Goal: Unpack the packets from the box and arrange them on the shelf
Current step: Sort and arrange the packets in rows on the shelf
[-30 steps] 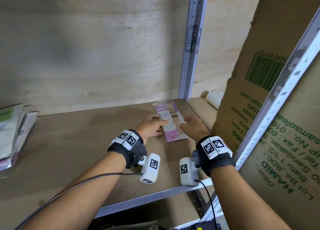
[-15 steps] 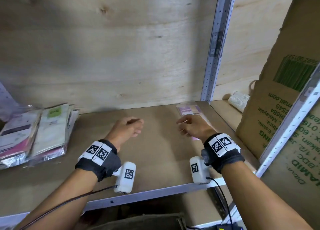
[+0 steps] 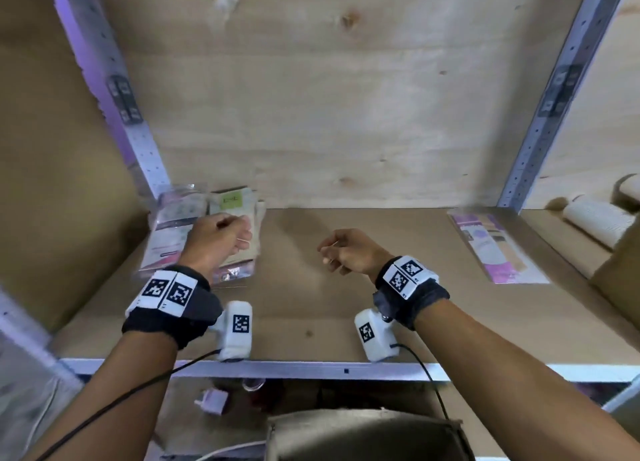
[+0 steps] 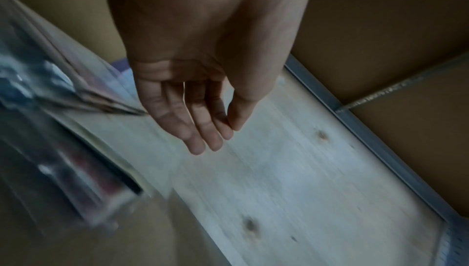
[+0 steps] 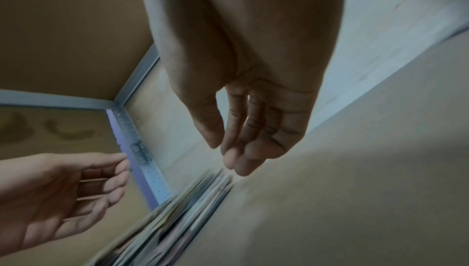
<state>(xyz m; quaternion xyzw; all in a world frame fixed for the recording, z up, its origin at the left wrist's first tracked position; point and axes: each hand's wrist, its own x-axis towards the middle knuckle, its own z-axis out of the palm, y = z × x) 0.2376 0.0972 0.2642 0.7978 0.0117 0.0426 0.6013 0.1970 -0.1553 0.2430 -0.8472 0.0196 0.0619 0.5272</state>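
A pile of flat packets [image 3: 173,225] lies at the shelf's back left corner. My left hand [image 3: 239,233] hovers over the pile's right side with fingers loosely curled, and the left wrist view shows that hand [image 4: 215,134] holding nothing beside the blurred packets [image 4: 63,130]. My right hand [image 3: 329,252] hangs above the middle of the shelf board [image 3: 346,304], also loosely curled and holding nothing. Seen from the right wrist, the right hand [image 5: 228,150] has its fingers relaxed above the packets' edges [image 5: 177,220]. A single pink packet [image 3: 495,249] lies flat at the shelf's right end.
Grey metal uprights [image 3: 550,114] frame the bay, with a plywood back wall behind. A brown cardboard sheet [image 3: 52,148] stands on the left. A white roll [image 3: 599,223] and a cardboard box [image 3: 620,270] sit at the right. The shelf's metal front rail [image 3: 346,370] runs below my wrists.
Both hands let go of the pink packet at the right and moved left along the shelf. The view swung left, and the left hand now hovers over the pile of packets.
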